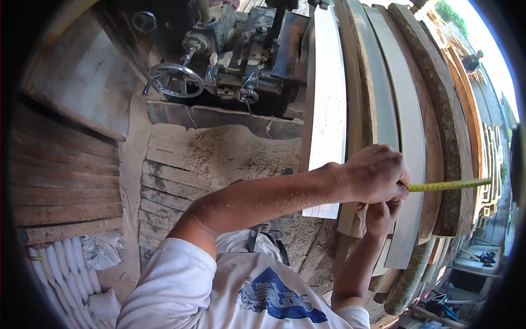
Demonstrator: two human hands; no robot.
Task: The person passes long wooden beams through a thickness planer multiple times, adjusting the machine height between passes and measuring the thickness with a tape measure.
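A yellow tape measure stretches rightward from my hands, its blade crossing over a row of long wooden boards. My left hand reaches across my body, closed in a fist with the blade coming out at its fingertips. Just below it, touching, is my right hand, its fingers curled; what they grip is hidden. No tape case can be made out. Beneath the hands lie a pale sawn board, a greyish board and a brightly lit white board. Bark-edged planks lie farther right.
A machine with a metal handwheel stands ahead on the left. Sawdust is heaped on the plank floor before it. Stacked brown boards and white sacks are at left. A person is far off at upper right.
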